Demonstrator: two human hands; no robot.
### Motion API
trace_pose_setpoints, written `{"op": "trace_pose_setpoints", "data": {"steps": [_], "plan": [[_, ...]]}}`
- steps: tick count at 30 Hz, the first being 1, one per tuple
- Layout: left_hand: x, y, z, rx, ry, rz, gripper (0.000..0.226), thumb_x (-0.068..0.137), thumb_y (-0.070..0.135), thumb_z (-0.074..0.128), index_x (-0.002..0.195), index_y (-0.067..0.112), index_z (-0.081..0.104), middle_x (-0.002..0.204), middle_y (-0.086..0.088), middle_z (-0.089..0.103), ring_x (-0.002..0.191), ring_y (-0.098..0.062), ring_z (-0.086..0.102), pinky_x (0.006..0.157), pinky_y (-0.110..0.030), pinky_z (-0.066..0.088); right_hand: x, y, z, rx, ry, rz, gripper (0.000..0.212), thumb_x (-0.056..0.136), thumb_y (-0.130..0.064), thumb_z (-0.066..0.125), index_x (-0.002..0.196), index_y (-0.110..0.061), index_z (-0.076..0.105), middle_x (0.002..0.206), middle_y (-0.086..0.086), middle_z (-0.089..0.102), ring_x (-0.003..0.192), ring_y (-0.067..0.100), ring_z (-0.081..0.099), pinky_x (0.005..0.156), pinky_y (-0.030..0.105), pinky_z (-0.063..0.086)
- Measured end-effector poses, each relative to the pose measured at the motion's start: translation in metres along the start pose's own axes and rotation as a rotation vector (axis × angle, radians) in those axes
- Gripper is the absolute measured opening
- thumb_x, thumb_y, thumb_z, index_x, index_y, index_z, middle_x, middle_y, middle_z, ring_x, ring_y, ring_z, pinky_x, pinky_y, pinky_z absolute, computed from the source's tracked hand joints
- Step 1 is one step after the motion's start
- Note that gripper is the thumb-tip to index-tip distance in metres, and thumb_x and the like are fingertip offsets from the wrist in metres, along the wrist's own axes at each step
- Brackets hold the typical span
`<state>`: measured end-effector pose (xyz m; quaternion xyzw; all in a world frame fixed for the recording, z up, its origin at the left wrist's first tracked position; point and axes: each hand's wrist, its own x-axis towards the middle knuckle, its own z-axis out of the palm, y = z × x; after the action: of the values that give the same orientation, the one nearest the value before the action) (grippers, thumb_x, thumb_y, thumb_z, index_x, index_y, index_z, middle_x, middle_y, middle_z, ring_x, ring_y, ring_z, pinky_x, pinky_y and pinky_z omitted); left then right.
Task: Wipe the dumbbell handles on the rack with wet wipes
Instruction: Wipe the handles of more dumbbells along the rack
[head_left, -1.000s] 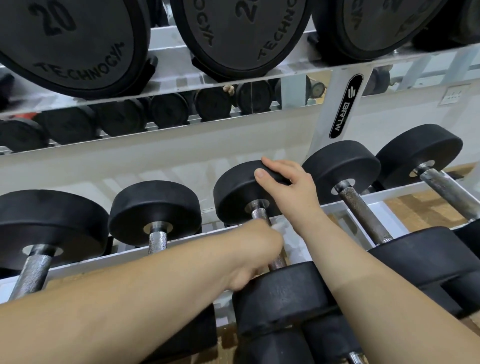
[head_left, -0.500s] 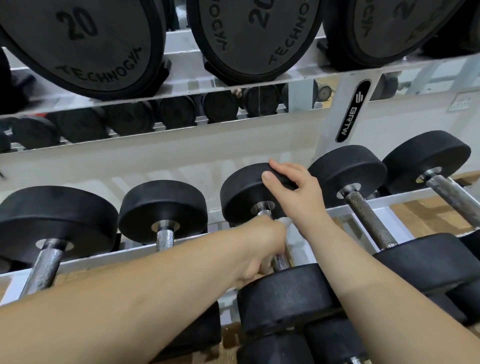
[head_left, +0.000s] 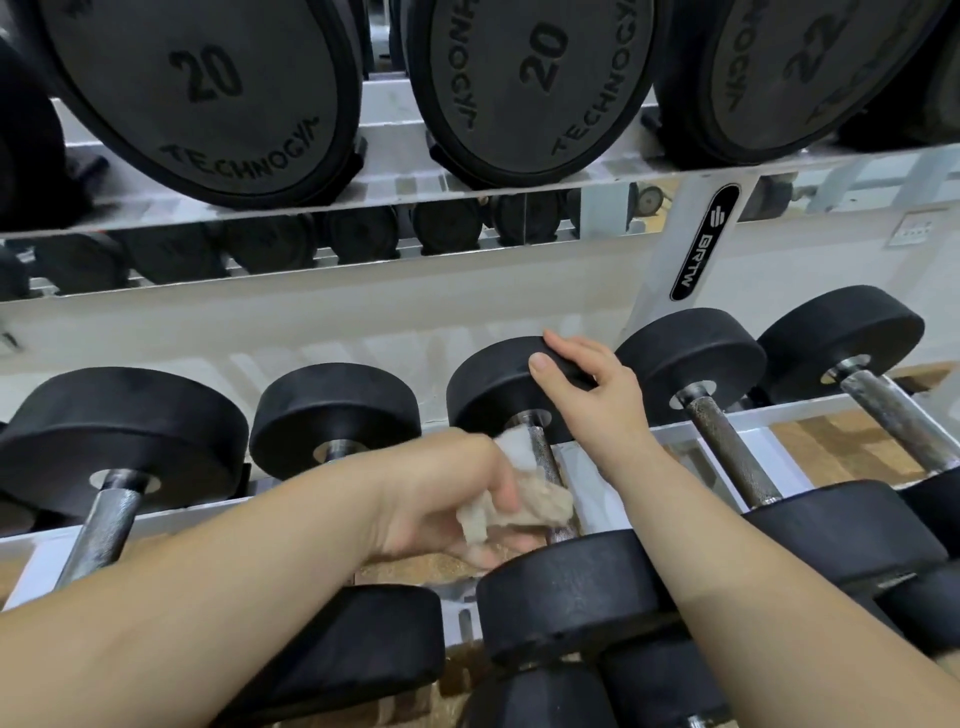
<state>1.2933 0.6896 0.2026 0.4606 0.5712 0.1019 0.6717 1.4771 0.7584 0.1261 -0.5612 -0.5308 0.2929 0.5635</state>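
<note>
Hands apart. Our left hand (head_left: 441, 499) bunches the wet wipe (head_left: 535, 504) on the handle (head_left: 541, 448), now drawn back toward the near head (head_left: 566, 592), so the wipe shows where the fist hid it. Beside it, our right hand (head_left: 592, 400) still grips the far head (head_left: 488, 395). We judge this handle nearly wiped.

Colours as I read them from my screen:
- Middle dumbbell head (head_left: 493, 387): matte black, plain; its row neighbours match.
- Handles (head_left: 727, 460): silver steel, fine cross-hatch knurling, this one with brown flecks.
- Wet wipe (head_left: 524, 506): off-white, beige in patches.
- Rack (head_left: 311, 317): white.
- Label (head_left: 704, 244): black oval, white outline and lettering.
- Upper dumbbells (head_left: 208, 88): black, with "20" and lettering in the same black.
- Floor (head_left: 841, 447): I log speckled tan.
</note>
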Motion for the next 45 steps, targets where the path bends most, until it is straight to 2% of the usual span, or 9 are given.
{"op": "trace_pose_setpoints", "data": {"steps": [7,12,17,24,28,31,37,41,45], "plan": [[-0.009,-0.002,0.001,-0.236,0.176,0.298,0.019,0.097,0.013,0.06,0.107,0.01,0.075,0.106,-0.007,0.08,0.11,-0.031,0.073,0.099,-0.047,0.055,-0.016,-0.045,-0.018,-0.082,-0.236,0.095,0.047,0.1,-0.043,0.066,0.145,-0.032,0.06,0.124,-0.031,0.058,0.111,-0.02,0.053,0.097,0.005,0.041],[-0.007,-0.005,0.0,-0.294,0.066,0.434,0.023,0.097,0.0,0.06,0.117,0.002,0.071,0.111,-0.018,0.077,0.108,-0.037,0.072,0.096,-0.053,0.058,-0.045,-0.085,-0.039,0.035,-0.19,0.122,0.057,0.085,-0.051,0.077,0.136,-0.029,0.067,0.124,-0.019,0.071,0.118,-0.002,0.064,0.101,0.026,0.051],[0.005,-0.001,-0.005,-0.157,-0.085,0.531,0.026,0.095,0.007,0.07,0.121,0.005,0.071,0.115,-0.023,0.074,0.094,-0.031,0.068,0.083,-0.044,0.05,-0.059,-0.084,-0.052,0.23,-0.59,0.349,0.046,0.076,-0.045,0.085,0.116,-0.022,0.079,0.114,0.011,0.078,0.104,0.024,0.074,0.095,0.042,0.057],[0.021,0.003,-0.015,-0.236,-0.033,0.508,0.008,0.089,0.006,0.075,0.096,0.005,0.073,0.098,-0.022,0.076,0.08,-0.027,0.068,0.071,-0.038,0.055,-0.041,-0.062,-0.066,0.307,-0.457,0.401,0.024,0.071,-0.015,0.09,0.066,-0.014,0.067,0.071,0.011,0.065,0.057,0.018,0.063,0.049,0.026,0.053],[0.028,0.006,-0.018,-0.29,0.077,0.59,0.007,0.089,0.005,0.075,0.095,0.008,0.073,0.095,-0.024,0.075,0.08,-0.029,0.069,0.075,-0.043,0.057,-0.03,-0.057,-0.074,0.269,-0.511,0.435,0.029,0.073,-0.026,0.087,0.07,-0.016,0.06,0.073,0.004,0.059,0.063,0.013,0.057,0.056,0.022,0.044],[0.031,0.005,-0.011,-0.234,0.103,0.633,0.005,0.09,0.01,0.078,0.09,0.014,0.076,0.096,-0.026,0.073,0.077,-0.029,0.066,0.074,-0.046,0.054,-0.028,-0.059,-0.061,0.275,-0.607,0.481,0.047,0.084,-0.031,0.083,0.101,0.007,0.062,0.09,0.011,0.069,0.08,0.018,0.067,0.07,0.026,0.053],[0.039,0.003,-0.016,-0.042,0.447,0.741,0.009,0.093,0.014,0.075,0.089,0.022,0.077,0.082,-0.001,0.073,0.063,-0.005,0.062,0.062,-0.023,0.055,-0.03,-0.044,-0.058,0.136,-0.458,0.552,0.03,0.103,-0.029,0.062,0.102,-0.001,0.074,0.076,0.009,0.065,0.054,0.014,0.053,0.044,0.023,0.04],[0.051,-0.002,-0.021,0.633,0.779,0.93,0.034,0.096,0.02,0.065,0.13,0.027,0.065,0.134,0.008,0.055,0.122,-0.009,0.05,0.107,-0.029,0.043,-0.028,-0.026,-0.072,-0.202,-0.19,0.597,0.027,0.103,-0.023,0.063,0.091,-0.001,0.073,0.084,0.02,0.075,0.065,0.02,0.064,0.064,0.029,0.051],[0.059,-0.007,-0.012,0.927,0.538,0.765,0.088,0.098,0.019,0.057,0.165,0.028,0.0,0.172,0.008,-0.013,0.159,-0.018,-0.012,0.13,-0.035,0.005,-0.034,-0.022,-0.048,-0.263,-0.214,0.702,0.018,0.1,-0.022,0.061,0.102,-0.005,0.068,0.093,0.013,0.06,0.074,0.022,0.056,0.057,0.037,0.062]]}}
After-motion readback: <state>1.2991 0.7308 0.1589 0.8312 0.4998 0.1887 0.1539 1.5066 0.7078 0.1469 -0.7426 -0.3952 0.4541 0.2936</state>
